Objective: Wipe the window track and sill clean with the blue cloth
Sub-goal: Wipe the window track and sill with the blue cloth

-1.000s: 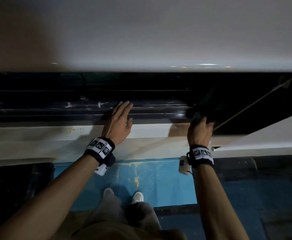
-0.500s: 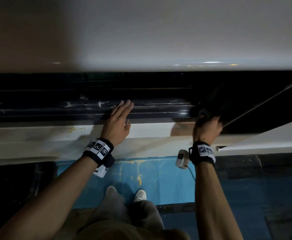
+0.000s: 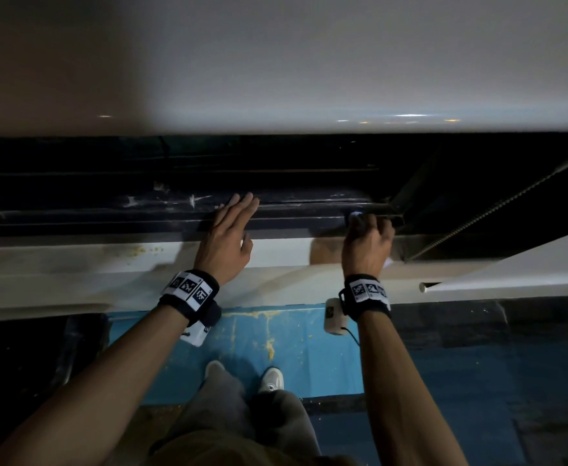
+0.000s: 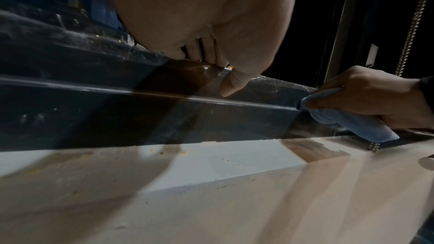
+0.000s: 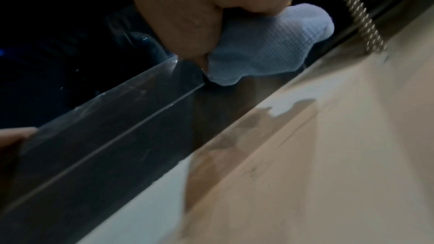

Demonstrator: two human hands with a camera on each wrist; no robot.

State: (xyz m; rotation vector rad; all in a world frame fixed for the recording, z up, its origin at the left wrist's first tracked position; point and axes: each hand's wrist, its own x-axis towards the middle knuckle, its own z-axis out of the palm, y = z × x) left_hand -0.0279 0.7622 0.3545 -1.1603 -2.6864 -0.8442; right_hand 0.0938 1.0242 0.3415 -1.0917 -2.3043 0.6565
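Observation:
The dark window track [image 3: 107, 213] [image 4: 94, 110] [image 5: 105, 136] runs left to right above the pale sill [image 3: 74, 264] [image 4: 211, 192] [image 5: 328, 155]. My left hand [image 3: 232, 227] [image 4: 211, 34] lies flat on the track with fingers straight. My right hand [image 3: 366, 240] [image 4: 366, 97] [image 5: 199, 6] grips the bunched blue cloth [image 3: 355, 215] [image 4: 347, 123] [image 5: 265, 47] and presses it on the track at its right end, near the window frame corner.
A beaded blind chain [image 3: 498, 210] [image 4: 413, 25] [image 5: 359, 16] hangs slanted just right of my right hand. A white roller blind [image 3: 276, 62] hangs above. Yellowish specks [image 3: 141, 250] mark the sill at left. Below are the blue floor [image 3: 276, 348] and my shoes [image 3: 271, 378].
My right hand with the cloth has slid a little left along the track, off the frame corner. The left hand has stayed flat in the same place.

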